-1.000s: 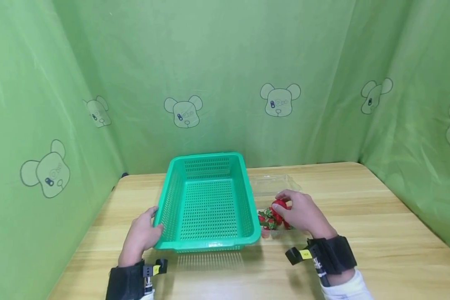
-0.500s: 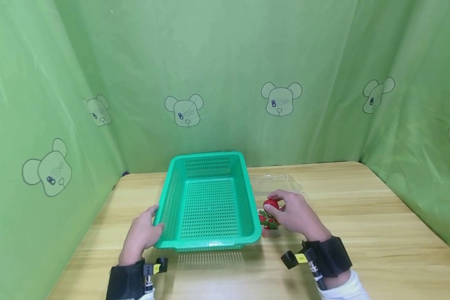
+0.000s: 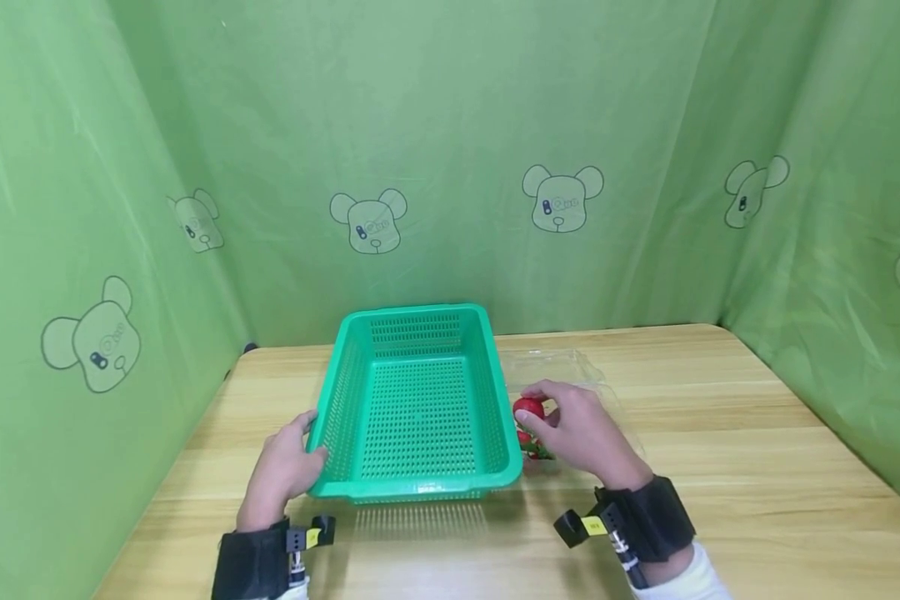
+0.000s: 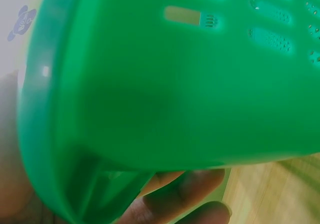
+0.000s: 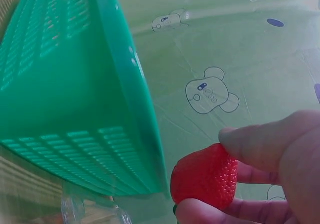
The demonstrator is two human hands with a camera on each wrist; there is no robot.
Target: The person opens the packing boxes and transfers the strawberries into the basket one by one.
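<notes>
A green perforated plastic basket (image 3: 420, 417) is at the middle of the table, with nothing inside it. My left hand (image 3: 283, 467) grips its left rim near the front corner; in the left wrist view the fingers (image 4: 200, 184) show beneath the basket wall. My right hand (image 3: 581, 425) pinches a red strawberry (image 5: 204, 176) between thumb and fingertips, just outside the basket's right rim. Below that hand, more strawberries (image 3: 527, 438) with green leaves lie in a clear plastic box, partly hidden by the hand and basket.
The clear box's lid (image 3: 547, 367) lies opened back behind the right hand. The wooden table (image 3: 750, 433) extends to the right. Green curtains (image 3: 450, 150) with printed bear heads enclose the back and both sides.
My right hand has lifted the strawberry from the clear box and carried it leftward to the basket's right rim. The left hand and basket stay where they were.
</notes>
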